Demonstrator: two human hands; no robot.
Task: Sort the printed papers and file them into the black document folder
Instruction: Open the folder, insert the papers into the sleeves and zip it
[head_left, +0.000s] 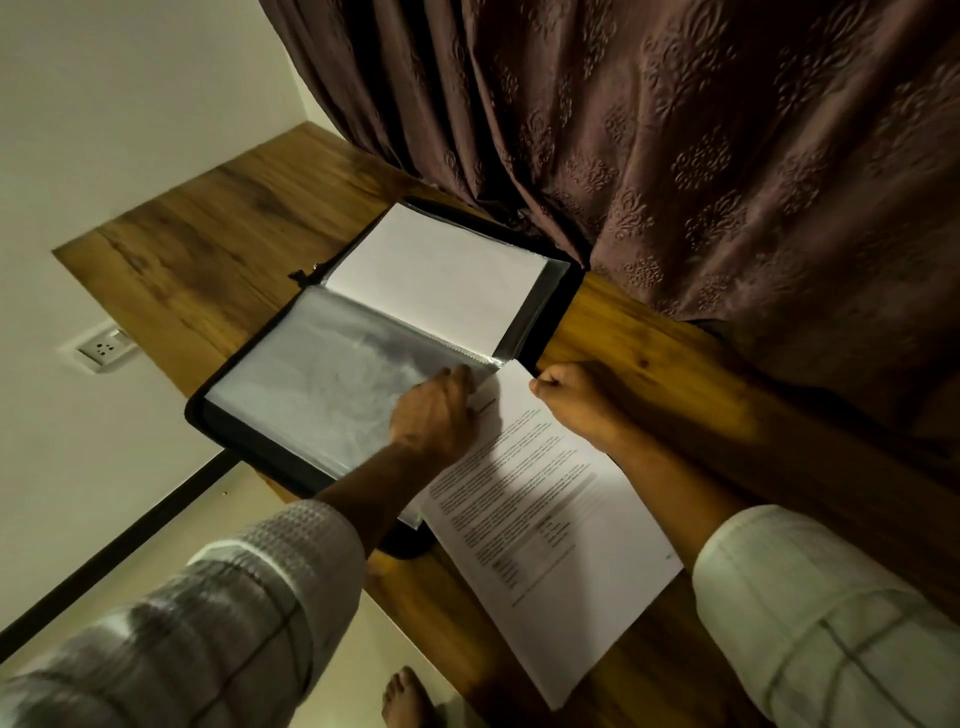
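**Black document folder (558, 312) open on counter, printed paper (545, 545) at its edge**

We find the folder lying open flat on the wooden counter (234, 234), its far corner against a brown patterned curtain (675, 130). The far half holds a blank white sheet (436, 275) in a sleeve. The near half shows a clear plastic sleeve (322, 395), and we cannot make out any contents in it.

The printed paper lies on the counter just beside the folder. Its top corner touches the folder's edge where the two halves meet, and its lower end overhangs the counter's near edge.

We note the left hand (434, 415) resting on the near sleeve at the edge beside the paper, back upward and fingers bent down onto the plastic. We cannot tell whether they pinch the sleeve or only press it. The right hand (571, 400) is curled into a fist at the paper's top corner, with thumb and fingers pinching the sheet's edge.

Both forearms carry pale checked shirt sleeves (234, 597). A wall socket (104, 348) sits on the wall below the counter, and a bare foot (405, 696) stands on the floor.
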